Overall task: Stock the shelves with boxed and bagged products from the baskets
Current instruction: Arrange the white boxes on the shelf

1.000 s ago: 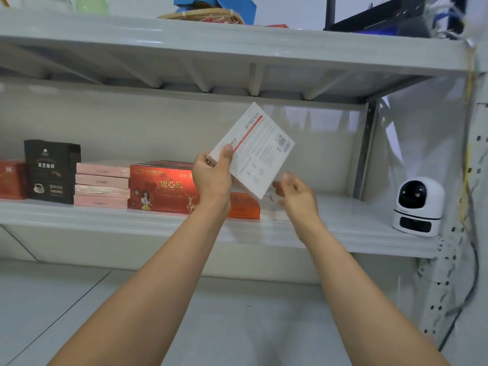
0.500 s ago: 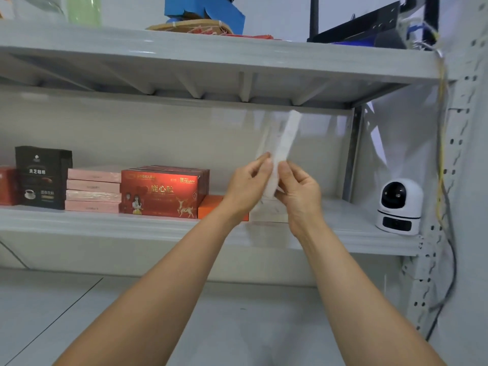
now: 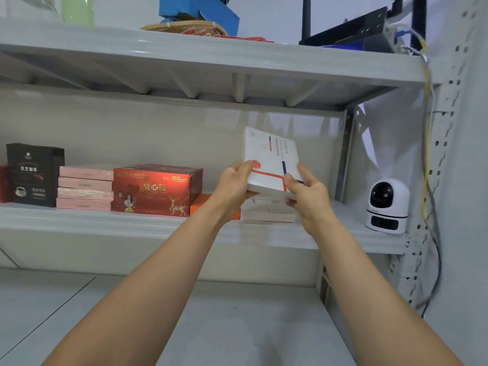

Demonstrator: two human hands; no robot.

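Middle shelf: the orange box is partly hidden behind the left wrist. Print on the white box is illegible. This box is held above a flat pale box, long axis 6 to 12 o'clock, far end tilted up. The left hand grips its 9 o'clock edge and the right hand its 4 o'clock corner, fingers curled.

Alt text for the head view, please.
Left hand and right hand grip a tilted white box above a pale flat box lying on the shelf, right of an orange box. A small white camera stands farther right.
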